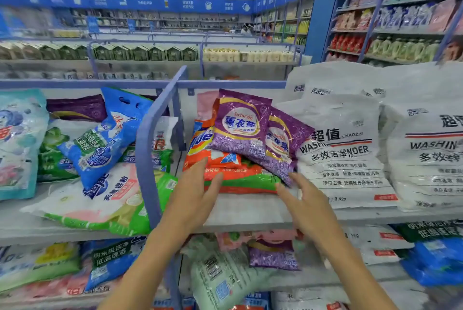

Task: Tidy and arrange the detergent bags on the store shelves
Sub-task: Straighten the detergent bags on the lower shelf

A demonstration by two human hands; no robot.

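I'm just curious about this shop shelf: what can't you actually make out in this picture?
- Head view: how many bags lie under the two purple bags; the orange bag and the purple ones cover them.
- Whether the left hand touches the orange bag: unclear.
- Small print on the white bag: blurred.
- Far shelves: too small to tell the goods.

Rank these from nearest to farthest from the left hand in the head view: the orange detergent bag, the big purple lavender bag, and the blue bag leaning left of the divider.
From the left hand:
1. Orange detergent bag, under the fingertips, right of the divider.
2. Purple lavender bag, stacked above and behind the orange one.
3. Blue bag, in the left compartment, beyond the divider.
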